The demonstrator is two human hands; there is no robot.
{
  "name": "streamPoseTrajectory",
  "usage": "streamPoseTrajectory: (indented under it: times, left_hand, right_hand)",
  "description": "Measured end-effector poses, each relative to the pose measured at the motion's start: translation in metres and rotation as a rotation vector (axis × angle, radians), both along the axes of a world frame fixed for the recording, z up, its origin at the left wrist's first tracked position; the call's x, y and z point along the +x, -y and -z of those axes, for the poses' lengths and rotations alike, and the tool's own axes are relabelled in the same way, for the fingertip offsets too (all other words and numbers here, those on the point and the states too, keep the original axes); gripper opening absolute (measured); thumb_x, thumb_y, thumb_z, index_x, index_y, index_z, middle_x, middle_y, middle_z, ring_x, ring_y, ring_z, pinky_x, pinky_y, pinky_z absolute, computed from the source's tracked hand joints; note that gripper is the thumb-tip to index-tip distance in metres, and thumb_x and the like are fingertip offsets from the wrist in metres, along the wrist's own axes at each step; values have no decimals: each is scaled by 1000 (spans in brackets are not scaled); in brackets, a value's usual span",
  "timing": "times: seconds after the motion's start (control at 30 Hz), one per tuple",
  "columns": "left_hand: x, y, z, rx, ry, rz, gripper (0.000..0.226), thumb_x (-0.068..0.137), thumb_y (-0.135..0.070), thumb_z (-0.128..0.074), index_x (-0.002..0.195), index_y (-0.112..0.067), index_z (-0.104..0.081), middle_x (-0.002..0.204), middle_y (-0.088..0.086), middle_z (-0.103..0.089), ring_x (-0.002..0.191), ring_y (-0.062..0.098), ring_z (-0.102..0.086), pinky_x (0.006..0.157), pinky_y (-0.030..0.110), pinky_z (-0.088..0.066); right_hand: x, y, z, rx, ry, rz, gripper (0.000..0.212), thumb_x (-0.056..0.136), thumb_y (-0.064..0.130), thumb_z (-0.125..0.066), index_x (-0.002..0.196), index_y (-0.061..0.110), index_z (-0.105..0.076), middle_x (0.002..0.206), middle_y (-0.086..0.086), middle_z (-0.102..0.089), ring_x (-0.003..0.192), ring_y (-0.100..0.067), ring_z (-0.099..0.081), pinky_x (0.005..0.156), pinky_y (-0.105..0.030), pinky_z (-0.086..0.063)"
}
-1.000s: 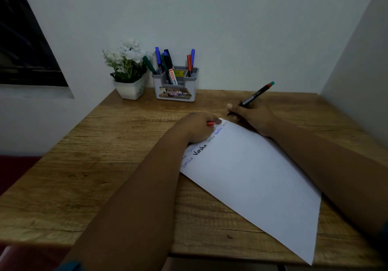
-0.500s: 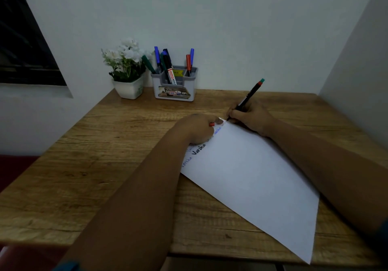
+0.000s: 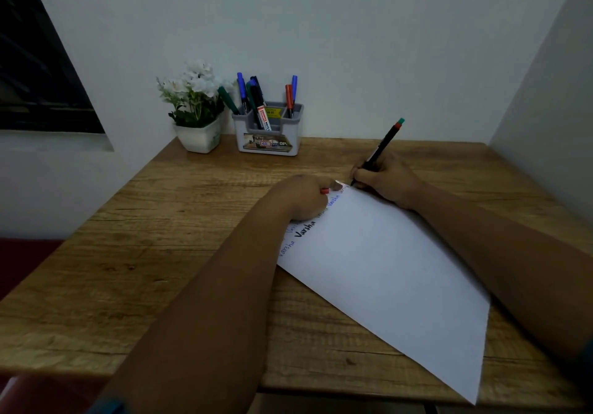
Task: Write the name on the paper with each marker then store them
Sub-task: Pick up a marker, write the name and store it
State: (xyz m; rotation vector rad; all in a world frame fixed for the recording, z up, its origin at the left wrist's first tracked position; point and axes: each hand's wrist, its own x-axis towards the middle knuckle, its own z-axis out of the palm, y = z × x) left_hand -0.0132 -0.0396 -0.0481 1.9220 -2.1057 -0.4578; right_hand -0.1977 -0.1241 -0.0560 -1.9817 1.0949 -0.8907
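Observation:
A white sheet of paper (image 3: 391,272) lies at an angle on the wooden desk (image 3: 167,253), with the name written several times along its upper left edge in different colours. My right hand (image 3: 385,179) grips a thin black marker (image 3: 382,144) with a red and teal end, its tip at the paper's far corner. My left hand (image 3: 305,198) rests on the paper's written edge, fingers closed around a small red cap (image 3: 324,191). A grey pen holder (image 3: 268,131) at the back of the desk holds several markers.
A white pot of artificial white flowers (image 3: 195,109) stands left of the pen holder against the back wall. A side wall borders the desk on the right. A dark window (image 3: 35,70) is at the far left.
My right hand tipped the marker more upright and brought its tip down to the paper's far corner. My left hand stayed on the paper with the red cap.

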Motion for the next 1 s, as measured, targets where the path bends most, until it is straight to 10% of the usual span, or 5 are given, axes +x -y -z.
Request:
streamPoseTrajectory:
  times: [0.2, 0.4, 0.6, 0.77, 1.0]
  left_hand:
    - [0, 1, 0, 4, 14, 1, 52, 94, -18, -40, 137, -46, -45, 146, 4, -45, 127, 24, -44, 94, 32, -38]
    - [0, -2, -1, -12, -70, -10, 37, 97, -46, -41, 130, -35, -54, 135, 1, -54, 122, 22, -49, 93, 36, -41]
    - [-2, -5, -6, -171, -429, -127, 23, 100, -35, -37, 107, -16, -47, 103, 7, -61, 94, 23, -56, 74, 36, -41]
    - [-13, -11, -17, -361, -1072, -151, 13, 96, -22, -56, 101, -12, -64, 81, -3, -65, 66, 8, -52, 63, 27, -42]
    - [-12, -19, -18, -335, -1223, -124, 21, 99, -25, -51, 93, -24, -70, 63, -18, -61, 53, -1, -42, 51, 14, -35]
  right_hand:
    - [3, -1, -4, 178, 390, 67, 7, 92, 6, -59, 88, 11, -60, 68, -3, -65, 56, -12, -60, 57, -22, -49]
    - [3, -18, -25, -44, 302, 71, 13, 95, 21, -63, 90, 13, -54, 53, 7, -53, 47, -10, -48, 49, -24, -41]
    - [9, -48, -69, 240, 619, -5, 24, 101, 29, -52, 87, 11, -59, 60, 0, -63, 50, -8, -56, 51, -21, -47]
    - [26, -67, -56, 362, 790, 177, 23, 100, 24, -42, 82, 15, -54, 54, 0, -61, 52, -13, -55, 52, -22, -43]
    - [12, -60, -35, 339, 799, 8, 17, 102, 31, -48, 96, 17, -54, 78, -5, -73, 88, -16, -71, 76, -36, -58]
